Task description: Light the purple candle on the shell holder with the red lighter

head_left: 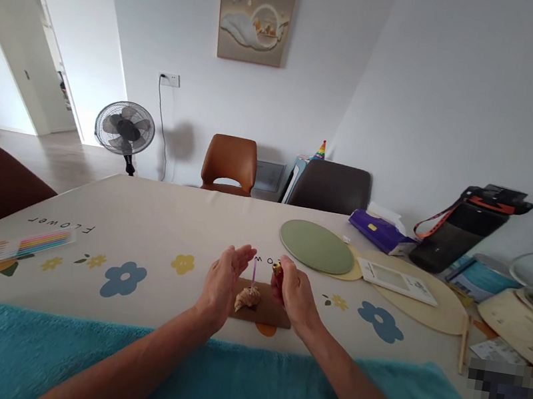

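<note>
Lying at nine o'clock, on a clock centred on the purple candle [254, 272], is a clear pack of coloured candles [43, 244] on the table [162, 220]. Nearer at nine, the left hand [225, 277] stands palm inward, fingers extended, grip released. The candle rises upright from a brown lump [245, 300] on a brown board [274, 314]. At three o'clock, the right hand [294, 286] has its grip clenched around a lighter [277, 269]. Between one and two: a green placemat [317, 246].

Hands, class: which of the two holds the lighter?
The right hand, closed round the lighter; the left hand is held open beside the upright candle.
</note>
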Demonstrator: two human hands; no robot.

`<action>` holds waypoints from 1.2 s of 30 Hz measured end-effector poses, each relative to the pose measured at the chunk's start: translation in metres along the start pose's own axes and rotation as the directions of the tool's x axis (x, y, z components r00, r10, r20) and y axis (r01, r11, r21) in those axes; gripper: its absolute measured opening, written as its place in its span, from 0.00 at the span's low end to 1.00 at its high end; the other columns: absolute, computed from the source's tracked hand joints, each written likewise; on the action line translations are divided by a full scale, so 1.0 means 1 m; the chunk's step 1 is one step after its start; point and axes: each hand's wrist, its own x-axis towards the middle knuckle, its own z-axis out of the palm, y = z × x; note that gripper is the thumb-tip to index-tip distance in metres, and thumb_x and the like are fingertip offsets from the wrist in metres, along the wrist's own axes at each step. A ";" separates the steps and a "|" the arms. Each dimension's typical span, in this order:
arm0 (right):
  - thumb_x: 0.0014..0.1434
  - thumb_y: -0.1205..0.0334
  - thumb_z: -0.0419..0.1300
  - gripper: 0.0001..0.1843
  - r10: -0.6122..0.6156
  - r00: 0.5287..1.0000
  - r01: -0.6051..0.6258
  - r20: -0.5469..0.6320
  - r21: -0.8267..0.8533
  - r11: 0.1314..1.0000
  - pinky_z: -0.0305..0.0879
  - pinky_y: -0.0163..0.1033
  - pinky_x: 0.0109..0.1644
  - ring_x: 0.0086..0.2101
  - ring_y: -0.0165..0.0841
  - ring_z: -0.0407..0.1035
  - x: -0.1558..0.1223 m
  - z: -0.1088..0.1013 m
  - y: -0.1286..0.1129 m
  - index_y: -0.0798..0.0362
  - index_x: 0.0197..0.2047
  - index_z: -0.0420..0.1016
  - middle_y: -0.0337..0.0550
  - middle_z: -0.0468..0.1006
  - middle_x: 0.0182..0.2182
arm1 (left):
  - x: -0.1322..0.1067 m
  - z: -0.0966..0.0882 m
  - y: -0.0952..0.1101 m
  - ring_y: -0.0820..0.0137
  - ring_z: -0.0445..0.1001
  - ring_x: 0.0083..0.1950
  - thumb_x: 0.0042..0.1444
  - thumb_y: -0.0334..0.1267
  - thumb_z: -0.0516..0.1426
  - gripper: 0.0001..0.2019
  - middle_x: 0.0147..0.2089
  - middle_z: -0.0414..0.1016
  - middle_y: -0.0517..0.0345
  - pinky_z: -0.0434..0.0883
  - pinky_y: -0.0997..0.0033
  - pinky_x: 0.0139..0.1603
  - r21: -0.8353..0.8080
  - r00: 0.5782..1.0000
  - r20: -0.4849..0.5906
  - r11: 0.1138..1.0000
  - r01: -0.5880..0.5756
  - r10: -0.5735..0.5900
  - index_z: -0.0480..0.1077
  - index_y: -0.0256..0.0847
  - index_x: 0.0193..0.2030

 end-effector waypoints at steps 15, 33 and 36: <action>0.59 0.45 0.42 0.28 -0.034 0.999 0.035 0.015 -0.074 0.997 0.52 0.35 0.23 0.17 0.29 0.55 0.000 0.003 -0.011 0.51 0.14 0.56 0.38 0.61 0.12 | -0.002 0.001 0.000 0.62 0.68 0.59 0.60 0.41 0.47 0.17 0.51 0.76 0.46 0.55 0.61 0.66 0.010 1.000 0.020 1.000 -0.005 0.005 0.75 0.36 0.43; 0.62 0.49 0.40 0.29 -0.183 0.983 0.180 0.021 -0.323 0.929 0.47 0.36 0.25 0.17 0.29 0.53 0.002 0.002 -0.015 0.51 0.12 0.54 0.38 0.59 0.11 | 0.003 -0.001 -0.001 0.64 0.69 0.58 0.60 0.40 0.48 0.16 0.51 0.76 0.46 0.58 0.63 0.64 -0.029 0.998 0.009 0.998 -0.056 0.056 0.74 0.35 0.42; 0.62 0.50 0.39 0.28 -0.183 0.983 0.179 0.021 -0.353 0.918 0.47 0.37 0.26 0.18 0.30 0.53 0.003 0.002 -0.014 0.51 0.13 0.53 0.39 0.59 0.11 | 0.003 0.000 0.000 0.64 0.70 0.57 0.61 0.39 0.48 0.16 0.50 0.76 0.46 0.59 0.64 0.64 -0.034 0.999 -0.003 0.998 -0.044 0.044 0.74 0.34 0.42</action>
